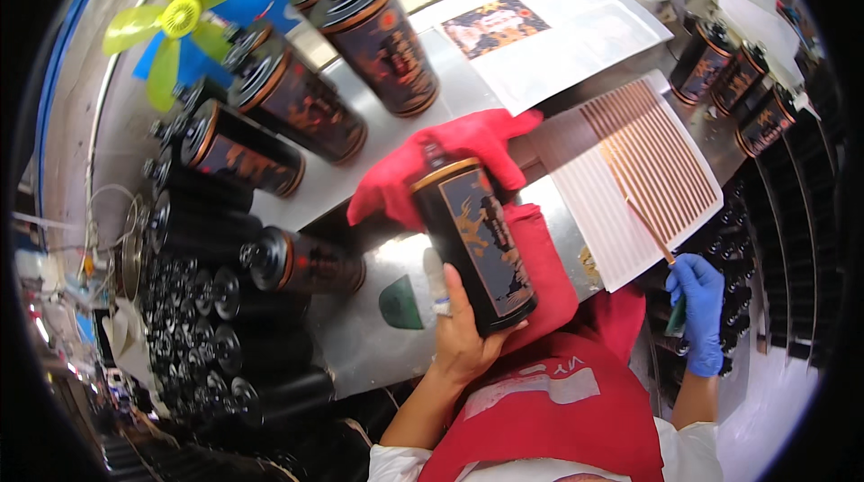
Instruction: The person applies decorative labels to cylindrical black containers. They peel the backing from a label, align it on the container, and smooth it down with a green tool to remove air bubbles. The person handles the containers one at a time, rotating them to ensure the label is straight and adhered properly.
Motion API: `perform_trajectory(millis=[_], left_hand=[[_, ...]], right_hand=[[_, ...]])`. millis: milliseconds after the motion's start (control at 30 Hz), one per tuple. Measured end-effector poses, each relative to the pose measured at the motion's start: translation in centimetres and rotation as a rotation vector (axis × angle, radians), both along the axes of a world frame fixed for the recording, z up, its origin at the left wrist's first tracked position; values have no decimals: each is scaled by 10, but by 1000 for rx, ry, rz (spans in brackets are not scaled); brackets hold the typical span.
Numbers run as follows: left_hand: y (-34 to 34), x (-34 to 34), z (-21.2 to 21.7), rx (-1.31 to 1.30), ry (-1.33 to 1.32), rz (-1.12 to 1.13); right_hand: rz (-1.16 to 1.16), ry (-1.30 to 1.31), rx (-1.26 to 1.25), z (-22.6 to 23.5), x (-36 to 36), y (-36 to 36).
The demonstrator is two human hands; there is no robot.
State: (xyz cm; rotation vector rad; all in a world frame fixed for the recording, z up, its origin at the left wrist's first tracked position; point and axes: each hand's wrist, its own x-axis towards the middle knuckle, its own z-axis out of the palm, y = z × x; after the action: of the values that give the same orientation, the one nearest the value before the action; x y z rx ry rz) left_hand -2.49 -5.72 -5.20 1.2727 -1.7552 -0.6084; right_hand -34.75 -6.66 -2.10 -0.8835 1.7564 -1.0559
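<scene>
Nearest the body, over a red apron (576, 410), the left hand (463, 333) has its grip clamped around the lower end of a black tin (475, 243); the thumb shows on its left side. The tin hangs over the near edge of the steel surface (360, 329), partly above a red cloth (450, 158). Its long axis runs from near-right to far-left, with the gold-rimmed lid end pointing away from the person.

At the surface's near right corner, the blue-gloved right hand (697, 311) is closed on a thin gold strip (634, 198) peeling off a sheet of strips (639, 176).

By my reading, the strip is being freed to go onto the tin; that next calls for lining it up squarely around the body.

Further off, finished tins (297, 99) lie on their sides toward the far left edge.
</scene>
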Motion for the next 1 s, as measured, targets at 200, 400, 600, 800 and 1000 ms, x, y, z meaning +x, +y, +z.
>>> perform_trajectory(millis=[200, 400, 600, 800, 1000], left_hand=[[7, 2, 18, -182, -45, 84], [-15, -24, 81, -50, 321, -361], [-13, -15, 96, 416, 684, -750], [40, 35, 60, 555, 583, -45], [41, 22, 36, 374, 498, 251]], right_hand=[[354, -103, -64, 74, 33, -33], [943, 41, -41, 147, 87, -45], [1046, -163, -364, 141, 74, -61], [561, -68, 127, 89, 31, -66], [429, -67, 184, 34, 8, -73]])
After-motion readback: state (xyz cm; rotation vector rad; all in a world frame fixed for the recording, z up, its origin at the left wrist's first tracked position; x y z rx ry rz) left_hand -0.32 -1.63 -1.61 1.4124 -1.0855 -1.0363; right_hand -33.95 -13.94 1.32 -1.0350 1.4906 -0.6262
